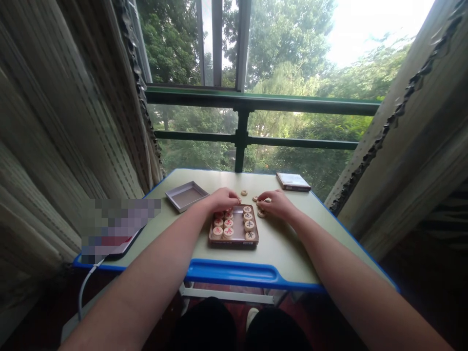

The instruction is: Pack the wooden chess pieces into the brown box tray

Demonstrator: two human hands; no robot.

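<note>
A shallow box (234,242) holds round wooden Chinese chess pieces. Red-marked ones (228,232) fill two columns on its left, and a dark-marked column (249,224) lines its right side, with bare tray between. My left hand (224,198) is closed over the box's far edge, a piece (239,200) pinched at its fingertips. Just past the far right corner, my right hand (277,203) has its fingers closed on a piece, mostly hidden beneath them. Close to those fingers lie two loose pieces, one beyond (255,198) and one nearer (261,213).
Another loose piece (244,193) lies farther back. An upturned grey box lid (187,196) rests at the left, a flat box (293,182) at the back right. A pixelated device with a white cable (83,287) occupies the left edge. Beyond the table (292,253) stand green railings (239,146) and windows.
</note>
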